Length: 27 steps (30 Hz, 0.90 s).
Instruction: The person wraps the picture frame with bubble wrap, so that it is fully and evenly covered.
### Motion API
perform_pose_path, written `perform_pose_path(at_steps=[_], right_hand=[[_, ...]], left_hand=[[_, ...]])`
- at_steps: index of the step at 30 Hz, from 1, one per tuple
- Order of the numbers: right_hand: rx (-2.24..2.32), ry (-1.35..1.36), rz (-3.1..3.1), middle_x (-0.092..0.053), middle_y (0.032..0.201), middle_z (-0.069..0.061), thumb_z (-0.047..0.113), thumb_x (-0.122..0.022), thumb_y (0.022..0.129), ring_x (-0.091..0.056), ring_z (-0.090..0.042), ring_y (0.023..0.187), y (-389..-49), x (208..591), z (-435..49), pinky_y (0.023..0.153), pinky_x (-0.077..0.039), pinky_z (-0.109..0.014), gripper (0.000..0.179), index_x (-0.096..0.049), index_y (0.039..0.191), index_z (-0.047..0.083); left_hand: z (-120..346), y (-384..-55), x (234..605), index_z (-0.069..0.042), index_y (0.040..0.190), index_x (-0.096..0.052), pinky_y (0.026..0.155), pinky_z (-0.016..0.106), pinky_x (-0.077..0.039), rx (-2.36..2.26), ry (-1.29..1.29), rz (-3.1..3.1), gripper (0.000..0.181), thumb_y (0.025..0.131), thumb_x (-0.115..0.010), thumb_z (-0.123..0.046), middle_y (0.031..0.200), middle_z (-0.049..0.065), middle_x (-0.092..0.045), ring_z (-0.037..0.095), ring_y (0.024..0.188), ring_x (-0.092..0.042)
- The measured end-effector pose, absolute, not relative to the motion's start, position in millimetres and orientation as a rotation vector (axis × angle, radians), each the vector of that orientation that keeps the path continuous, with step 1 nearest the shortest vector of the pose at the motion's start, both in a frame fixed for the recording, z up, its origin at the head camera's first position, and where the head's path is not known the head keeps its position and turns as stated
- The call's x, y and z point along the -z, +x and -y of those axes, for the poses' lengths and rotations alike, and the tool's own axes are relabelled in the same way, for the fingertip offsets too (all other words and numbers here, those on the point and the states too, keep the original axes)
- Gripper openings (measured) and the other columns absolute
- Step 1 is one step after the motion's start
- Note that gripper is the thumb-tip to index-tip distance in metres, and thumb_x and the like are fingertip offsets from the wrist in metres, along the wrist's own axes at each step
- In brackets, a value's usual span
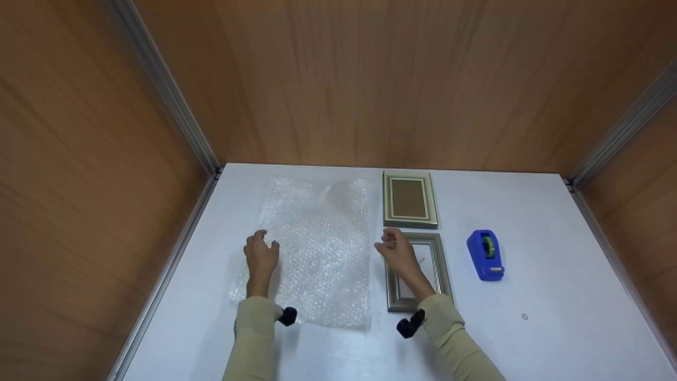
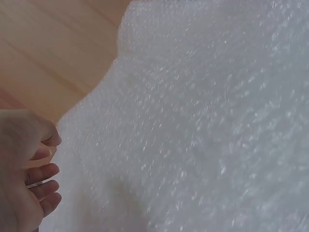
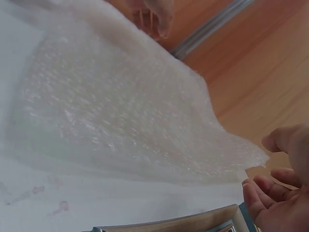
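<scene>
A sheet of clear bubble wrap (image 1: 322,259) spreads over the left half of the white table (image 1: 317,354). My left hand (image 1: 262,257) hovers at the sheet's left edge, thumb and fingers apart. In the left wrist view its loosely bent fingertips (image 2: 51,170) come right up to the wrap's border. On the other side, my right hand (image 1: 401,257) is above a silver picture frame (image 1: 442,264) and partly covers it. A gap shows between its thumb and bent fingers; in the right wrist view the wrap's corner (image 3: 253,157) points towards that gap.
Beyond the silver frame lies a second, gold-toned picture frame (image 1: 387,203) with a brown centre. A blue tape dispenser (image 1: 484,264) stands to the right, and a small ring-shaped object (image 1: 524,316) lies nearer the front. Wooden panels (image 1: 370,84) enclose the table behind and at both sides.
</scene>
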State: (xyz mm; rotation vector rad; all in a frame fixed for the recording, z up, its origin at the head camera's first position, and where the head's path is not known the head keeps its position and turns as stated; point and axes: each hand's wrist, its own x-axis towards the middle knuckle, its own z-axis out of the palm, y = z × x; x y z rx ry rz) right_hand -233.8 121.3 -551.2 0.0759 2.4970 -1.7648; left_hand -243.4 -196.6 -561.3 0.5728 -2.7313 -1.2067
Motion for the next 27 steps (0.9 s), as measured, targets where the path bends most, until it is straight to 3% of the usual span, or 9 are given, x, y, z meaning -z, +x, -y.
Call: perform_pose_path(at_steps=[13, 20, 27], right_hand=[[1.563, 0.079, -2.450, -0.050, 0.125, -0.014, 0.024, -0.060, 0.089, -0.052, -0.029, 0.115, -222.8, 563.9, -109.6, 0.090, -0.048, -0.038, 0.057, -0.037, 0.137, 0.003], [1.503, 0.054, -2.382, -0.044, 0.133, -0.019, 0.025, -0.059, 0.089, -0.047, -0.033, 0.120, -213.9, 566.5, -101.9, 0.093, -0.045, -0.043, 0.062, -0.032, 0.140, 0.002], [1.504, 0.040, -2.351, -0.040, 0.134, -0.025, 0.017, -0.058, 0.089, -0.045, -0.038, 0.120, -210.6, 569.1, -95.2, 0.088, -0.049, -0.042, 0.063, -0.027, 0.141, -0.001]], left_hand=[[235.7, -225.4, 568.8, 0.004, 0.137, -0.034, 0.102, 0.052, -0.030, 1.126, 0.676, 2.804, 0.048, 0.092, -0.046, -0.009, 0.133, 0.027, -0.035, 0.043, 0.126, -0.029], [252.0, -218.6, 569.3, 0.010, 0.132, -0.037, 0.097, 0.051, -0.036, 1.199, 0.670, 2.871, 0.044, 0.090, -0.040, -0.004, 0.126, 0.031, -0.043, 0.043, 0.119, -0.040], [257.4, -218.2, 566.0, 0.006, 0.130, -0.041, 0.091, 0.050, -0.042, 1.223, 0.646, 2.961, 0.041, 0.091, -0.037, -0.004, 0.125, 0.030, -0.047, 0.042, 0.115, -0.046]])
